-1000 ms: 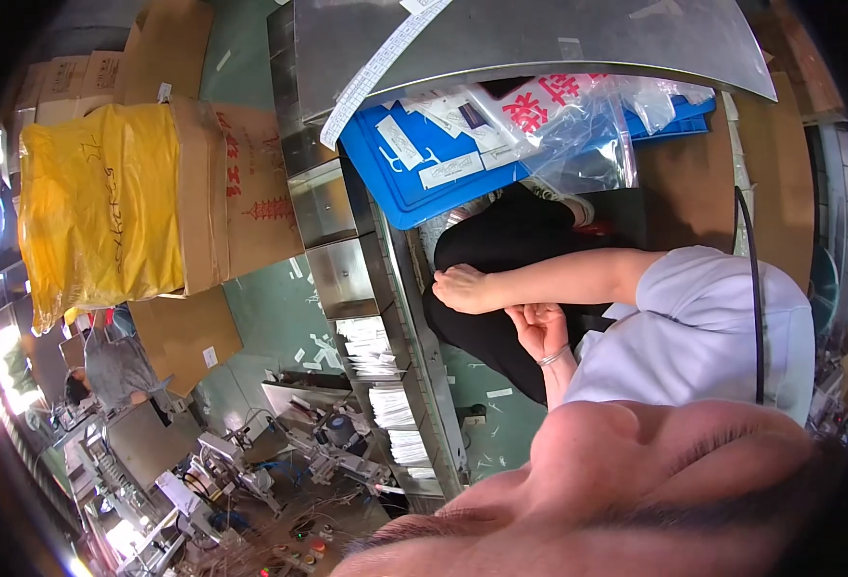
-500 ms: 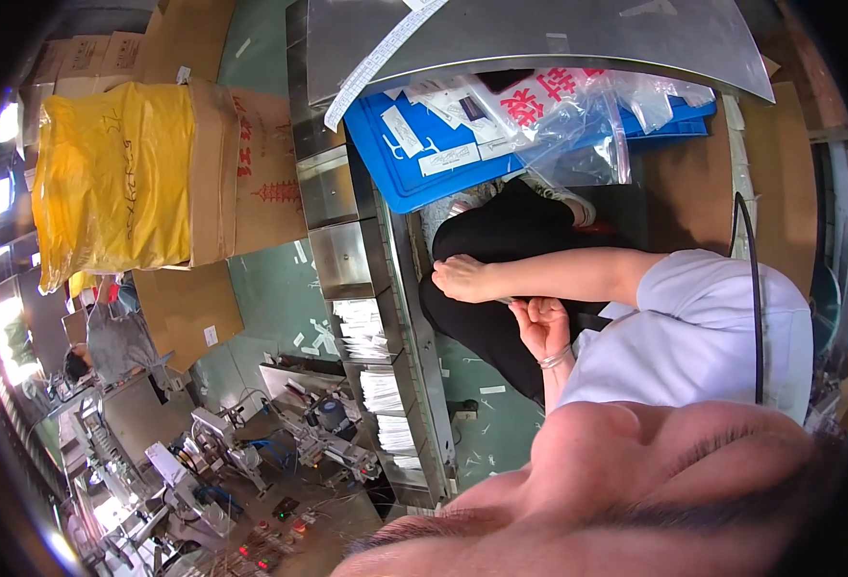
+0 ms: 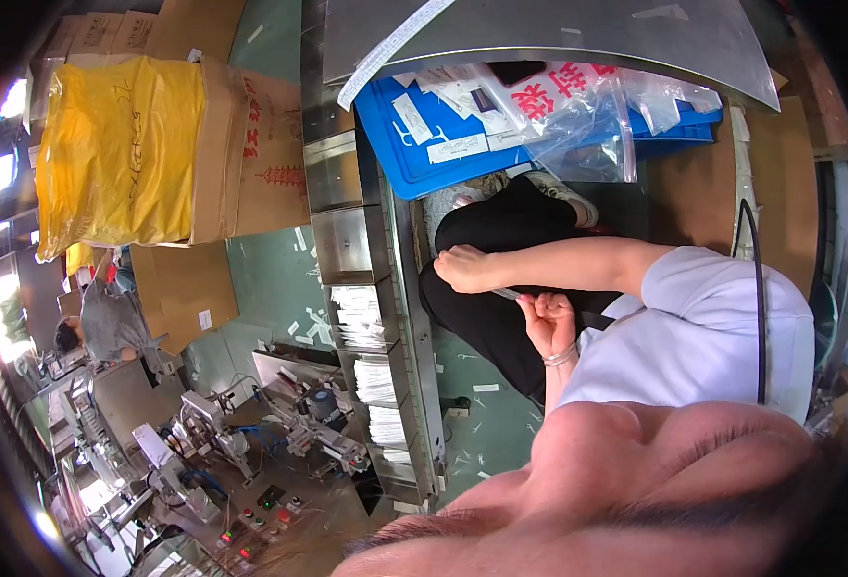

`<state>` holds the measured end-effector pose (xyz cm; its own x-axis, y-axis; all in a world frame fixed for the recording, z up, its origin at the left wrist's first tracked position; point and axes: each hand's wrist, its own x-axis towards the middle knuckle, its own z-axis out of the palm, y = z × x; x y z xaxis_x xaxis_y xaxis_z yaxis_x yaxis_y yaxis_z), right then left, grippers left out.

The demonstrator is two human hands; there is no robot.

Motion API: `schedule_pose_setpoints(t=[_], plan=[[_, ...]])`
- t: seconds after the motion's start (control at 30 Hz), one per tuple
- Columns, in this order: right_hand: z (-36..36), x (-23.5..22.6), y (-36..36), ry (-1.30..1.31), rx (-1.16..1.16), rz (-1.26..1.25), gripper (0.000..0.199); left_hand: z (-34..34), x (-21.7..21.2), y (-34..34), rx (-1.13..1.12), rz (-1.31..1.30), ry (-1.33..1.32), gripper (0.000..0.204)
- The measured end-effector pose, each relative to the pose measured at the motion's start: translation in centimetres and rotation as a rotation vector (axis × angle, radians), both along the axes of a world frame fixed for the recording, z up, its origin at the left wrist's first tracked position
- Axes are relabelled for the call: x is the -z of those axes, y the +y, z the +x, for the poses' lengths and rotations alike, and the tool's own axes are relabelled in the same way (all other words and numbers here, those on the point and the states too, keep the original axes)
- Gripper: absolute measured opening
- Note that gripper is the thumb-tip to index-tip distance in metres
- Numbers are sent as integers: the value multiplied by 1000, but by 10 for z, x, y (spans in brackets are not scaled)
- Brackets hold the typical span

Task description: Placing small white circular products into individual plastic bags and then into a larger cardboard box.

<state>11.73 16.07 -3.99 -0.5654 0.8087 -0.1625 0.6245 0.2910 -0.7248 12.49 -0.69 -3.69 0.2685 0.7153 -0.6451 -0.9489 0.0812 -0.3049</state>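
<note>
Left hand (image 3: 464, 268) and right hand (image 3: 546, 318) each pinch, it seems, one small clear strip (image 3: 506, 292) between them.

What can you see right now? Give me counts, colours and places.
metal table: one, grey, top
blue tray: one, blue, under the table
plastic bags: several, clear, on the tray
yellow bag: one, yellow, upper left
cardboard box: one, brown, beside the yellow bag
paper stacks: several, white, centre rack
machine: one, grey, lower left
co-worker: one, grey top, left edge
small strip: one, clear, between the hands
left hand: pinching the strip, centre
right hand: curled on the strip's other end
</note>
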Motion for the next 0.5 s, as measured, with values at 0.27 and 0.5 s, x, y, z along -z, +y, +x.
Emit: schedule_pose_setpoints(t=[0.27,0.5], plan=[[12,-7,7,30,58,-106,9,4,-4,2,36,-16,31,25],[14,-8,10,29,64,-123,9,5,2,2,63,113,53,28]])
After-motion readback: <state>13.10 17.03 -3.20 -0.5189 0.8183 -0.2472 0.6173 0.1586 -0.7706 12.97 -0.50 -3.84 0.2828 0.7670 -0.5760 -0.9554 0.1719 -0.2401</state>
